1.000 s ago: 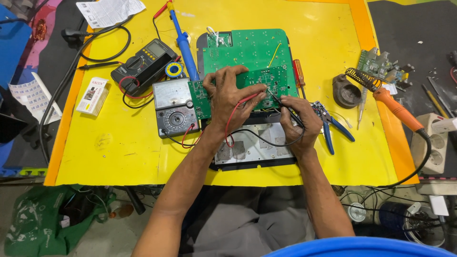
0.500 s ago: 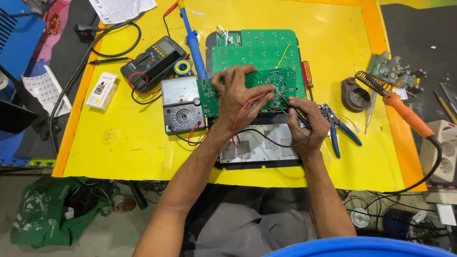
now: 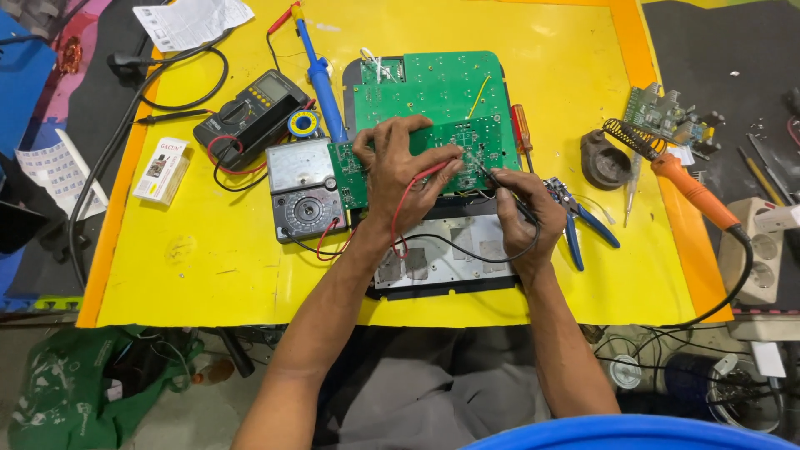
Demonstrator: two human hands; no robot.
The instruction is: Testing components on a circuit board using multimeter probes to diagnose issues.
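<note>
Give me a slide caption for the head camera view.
Left hand and right hand press red and black probes onto a green circuit board.

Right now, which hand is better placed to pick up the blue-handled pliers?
Right. The right hand sits just beside the pliers, though it holds the black probe; the left hand is farther off, pressing the red probe onto the green circuit board.

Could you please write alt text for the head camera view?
A person's left hand and right hand press a red probe and a black probe onto a green circuit board on a yellow table. Two multimeters lie left; an orange soldering iron lies right.
</note>
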